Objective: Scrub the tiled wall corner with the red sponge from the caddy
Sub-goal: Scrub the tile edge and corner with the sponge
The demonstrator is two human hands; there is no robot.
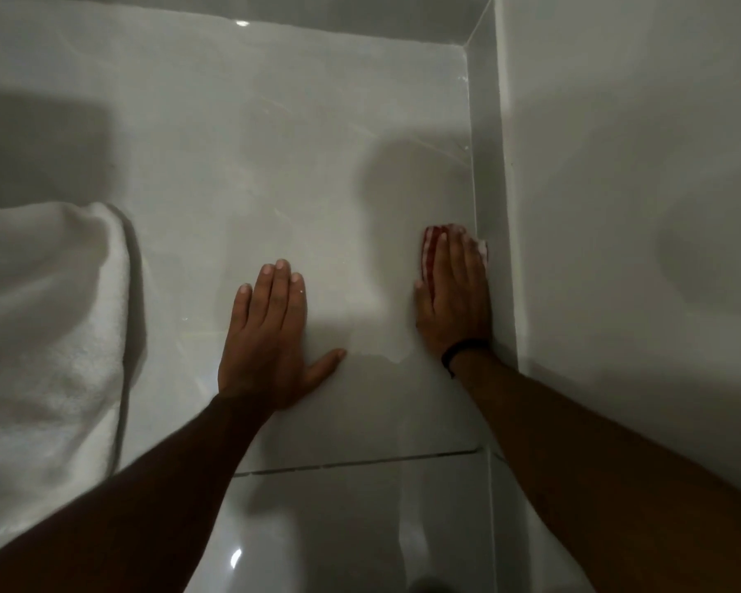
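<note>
My right hand [453, 301] presses the red sponge [431, 246] flat against the glossy grey tiled wall [317, 173], right beside the inner corner [482, 199] where the tile turns. Only the sponge's upper left edge and a bit of white foam show past my fingers. My left hand [270, 340] lies flat on the same tile, fingers together and thumb out, holding nothing, about a hand's width left of the right one. A wet patch spreads on the tile between both hands.
A white towel [48, 336] hangs at the left edge of the wall. A plain painted wall [638, 207] juts out on the right of the corner. A grout line [360, 462] crosses the tile below my hands. A black band circles my right wrist.
</note>
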